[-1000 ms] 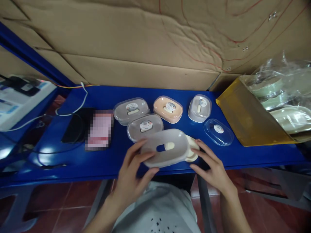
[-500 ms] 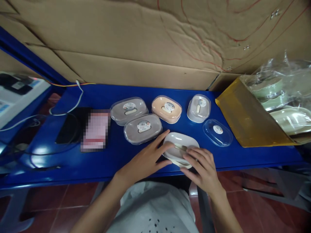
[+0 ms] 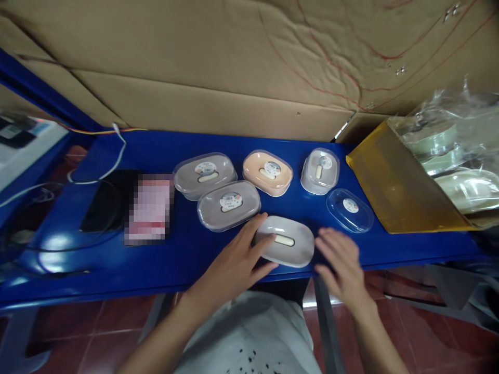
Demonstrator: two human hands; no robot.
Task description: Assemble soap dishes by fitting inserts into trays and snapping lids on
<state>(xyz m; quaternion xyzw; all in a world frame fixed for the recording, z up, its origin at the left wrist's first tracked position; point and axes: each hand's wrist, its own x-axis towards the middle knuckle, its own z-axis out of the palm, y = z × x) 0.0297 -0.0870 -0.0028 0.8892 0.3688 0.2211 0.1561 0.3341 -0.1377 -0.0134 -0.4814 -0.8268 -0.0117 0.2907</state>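
Observation:
A light grey oval soap dish sits near the front edge of the blue table. A cream oblong piece lies in the slot at its middle. My left hand grips the dish's left end, with its thumb at the near side and fingers on the rim and inside. My right hand hovers just right of the dish, slightly blurred, fingers apart and holding nothing. Farther right, a clear oval lid with a round label rests on the table.
Behind are lidded dishes: two grey ones, a peach one and a smaller grey one. A carton with plastic-wrapped dishes stands right. A pixelated pink item, cables and a cardboard wall surround the area.
My right hand has let go of the dish and moved right. The dish, tilted earlier, now lies flatter, and the cream piece sits in its slot. My left hand stays on the left end.

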